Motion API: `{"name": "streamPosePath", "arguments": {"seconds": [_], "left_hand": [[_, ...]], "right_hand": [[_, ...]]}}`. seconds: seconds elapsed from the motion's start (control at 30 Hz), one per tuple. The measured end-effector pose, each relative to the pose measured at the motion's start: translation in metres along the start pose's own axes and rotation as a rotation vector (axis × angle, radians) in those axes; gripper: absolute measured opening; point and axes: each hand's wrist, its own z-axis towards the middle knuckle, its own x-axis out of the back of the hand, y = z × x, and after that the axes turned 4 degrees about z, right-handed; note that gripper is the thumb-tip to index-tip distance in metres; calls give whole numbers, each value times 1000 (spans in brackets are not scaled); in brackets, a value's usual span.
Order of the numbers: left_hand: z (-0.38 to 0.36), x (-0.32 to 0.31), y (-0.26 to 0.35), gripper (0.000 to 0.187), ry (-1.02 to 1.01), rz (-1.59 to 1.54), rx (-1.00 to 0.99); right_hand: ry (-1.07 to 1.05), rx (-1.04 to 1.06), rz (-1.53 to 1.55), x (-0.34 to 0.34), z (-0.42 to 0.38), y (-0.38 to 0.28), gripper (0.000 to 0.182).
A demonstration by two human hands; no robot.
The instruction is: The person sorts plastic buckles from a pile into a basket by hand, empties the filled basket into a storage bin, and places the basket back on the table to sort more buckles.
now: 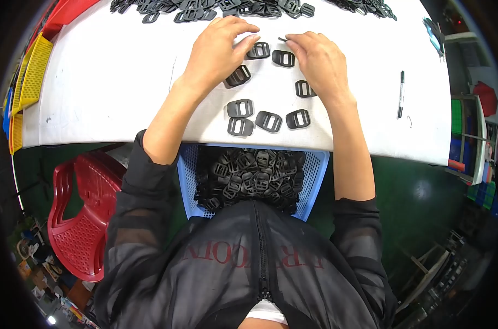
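Note:
Several black plastic strap buckles lie spread on the white tabletop. My left hand (217, 50) has its thumb and fingers apart. Its thumb tip is close to one buckle (258, 50), and another buckle (238, 75) lies below that wrist. At the fingertips of my right hand (321, 61) a thin black piece (282, 39) pokes out, pinched; it may be a buckle seen edge-on. Under those fingers lies a buckle (283, 58), and a further one (303, 88) is partly covered by the hand. Nearer the front edge are more buckles (268, 121).
Heaps of black buckles (243, 7) (365, 7) line the far side of the table (112, 88). A blue basket (187, 186) full of buckles sits at my lap. A pen (401, 94) lies to the right. Yellow baskets (32, 71) and a red chair (84, 214) are on the left.

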Motion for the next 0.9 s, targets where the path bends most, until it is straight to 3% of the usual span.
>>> {"name": "streamPosePath", "arguments": {"seconds": [0.1, 0.2, 0.33, 0.47, 0.63, 0.73, 0.77, 0.9], "left_hand": [[-3, 6, -2, 18, -53, -116, 121], [-9, 15, -2, 18, -101, -166, 237], [-19, 28, -7, 18, -135, -208, 354], [-28, 27, -5, 19, -157, -274, 379], [-27, 23, 4, 21, -225, -299, 387], [-25, 0, -2, 27, -82, -17, 21], [-23, -4, 1, 34, -181, -51, 32], [-25, -27, 16, 37, -156, -10, -157]], "right_hand": [[-266, -390, 325, 23, 3, -7, 24], [-148, -218, 188, 45, -19, 16, 25], [-235, -162, 208, 64, -57, 34, 26], [-47, -35, 127, 53, -68, 32, 21], [133, -190, 242, 33, -49, 37, 13], [202, -167, 225, 11, -38, 41, 17], [199, -181, 213, 6, -36, 37, 17], [201, -85, 239, -11, -36, 17, 17]]}}
